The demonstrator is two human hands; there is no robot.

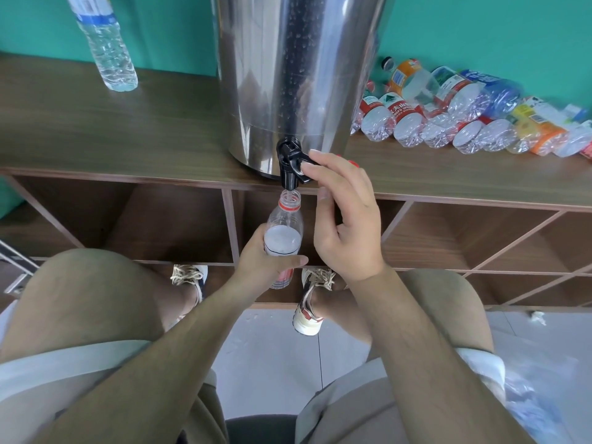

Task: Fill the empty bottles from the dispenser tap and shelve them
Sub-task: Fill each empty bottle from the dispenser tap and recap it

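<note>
Forearms (160, 363) extended | left hand (262, 261): grip curled round bottle (283, 232) (part-filled), mouth just below tap (290, 168) | right hand (346, 219): grip pinching tap lever | dispenser (288, 75) on desk (96, 129) | empty bottles (464, 123) heaped to its right

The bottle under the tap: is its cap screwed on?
No, the bottle in the left hand shows an open mouth beneath the tap.

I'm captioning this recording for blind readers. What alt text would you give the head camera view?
A person's left hand holds an uncapped plastic bottle under the black tap of a steel dispenser while the right hand pinches the tap's lever. Empty bottles lie heaped on the shelf top at right; a lone bottle stands upright at left.
</note>
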